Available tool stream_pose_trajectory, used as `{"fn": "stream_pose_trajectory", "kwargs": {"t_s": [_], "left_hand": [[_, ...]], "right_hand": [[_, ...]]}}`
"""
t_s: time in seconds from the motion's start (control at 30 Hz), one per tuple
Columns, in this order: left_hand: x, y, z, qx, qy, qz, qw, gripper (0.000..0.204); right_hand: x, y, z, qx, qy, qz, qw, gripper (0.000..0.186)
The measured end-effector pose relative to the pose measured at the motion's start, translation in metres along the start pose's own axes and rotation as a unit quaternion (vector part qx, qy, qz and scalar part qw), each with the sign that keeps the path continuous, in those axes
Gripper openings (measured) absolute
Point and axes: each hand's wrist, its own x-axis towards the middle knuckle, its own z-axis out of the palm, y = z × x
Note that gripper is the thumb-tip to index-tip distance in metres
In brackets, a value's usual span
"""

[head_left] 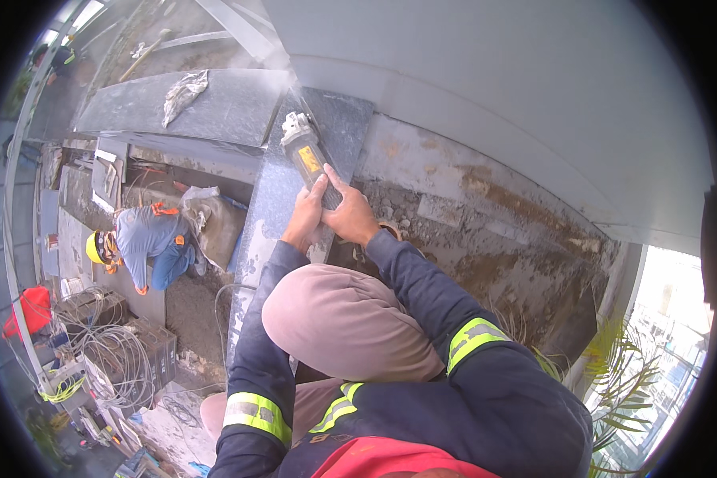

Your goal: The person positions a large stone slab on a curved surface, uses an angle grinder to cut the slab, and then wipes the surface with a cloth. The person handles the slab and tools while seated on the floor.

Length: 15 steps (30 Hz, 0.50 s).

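An angle grinder [309,159] with a dusty grey head and a yellow label points away from me over a dark grey stone slab [346,119]. My left hand [305,217] is closed round the rear of its body from the left. From the right, my right hand [350,210] grips the same rear part, its thumb or a finger lying along the body. The grinder's head is beside the joint between this slab and a longer grey slab [239,99]. Pale dust hangs beyond the head; the disc itself I cannot make out.
A crumpled rag [185,97] lies on the longer slab. At left, a person in a yellow helmet [97,247] bends low near a sack [213,227]. Coiled cables [119,358] lie lower left. A large grey wall panel [486,95] rises close on the right, above rubble and soil [486,271].
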Motion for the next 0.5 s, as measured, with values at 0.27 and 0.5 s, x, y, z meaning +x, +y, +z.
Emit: {"fn": "stream_pose_trajectory", "kwargs": {"t_s": [0.27, 0.5], "left_hand": [[-0.005, 0.015, 0.008, -0.026, 0.008, -0.009, 1.0, 0.039], [-0.01, 0.015, 0.011, -0.006, 0.027, -0.022, 0.999, 0.041]], "right_hand": [[0.004, -0.013, -0.002, -0.009, 0.001, -0.01, 1.0, 0.091], [-0.002, -0.017, -0.007, -0.01, -0.005, -0.014, 1.0, 0.091]]}}
